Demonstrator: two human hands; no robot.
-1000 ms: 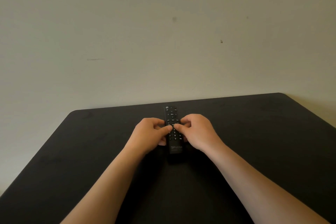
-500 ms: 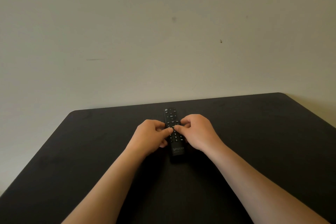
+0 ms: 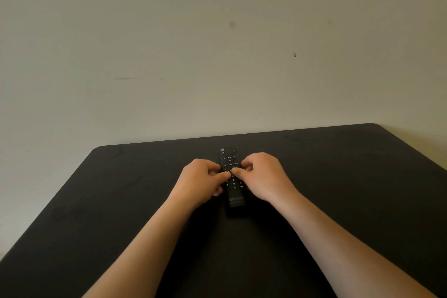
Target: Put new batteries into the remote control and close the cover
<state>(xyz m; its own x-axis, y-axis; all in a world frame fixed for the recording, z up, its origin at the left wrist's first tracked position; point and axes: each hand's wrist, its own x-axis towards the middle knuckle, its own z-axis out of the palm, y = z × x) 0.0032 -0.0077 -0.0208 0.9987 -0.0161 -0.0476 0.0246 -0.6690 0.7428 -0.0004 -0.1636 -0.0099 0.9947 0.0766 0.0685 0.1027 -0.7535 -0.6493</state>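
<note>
A slim black remote control (image 3: 234, 198) lies lengthwise on the black table (image 3: 338, 176), buttons facing up, its far end pointing at the wall. My left hand (image 3: 199, 182) grips its left side and my right hand (image 3: 264, 176) grips its right side. Both thumbs meet on the keypad near the middle. The fingers curl around the edges and hide the middle of the remote. No batteries and no cover are in view; the back of the remote is hidden.
The table's far edge runs along a plain pale wall (image 3: 217, 55). Its rounded corners show at far left (image 3: 101, 149) and far right (image 3: 377, 126). Bare dark tabletop lies on both sides of my forearms.
The remote has slid slightly toward me between my hands. Both hands keep the same grip, thumbs still touching on the keypad.
</note>
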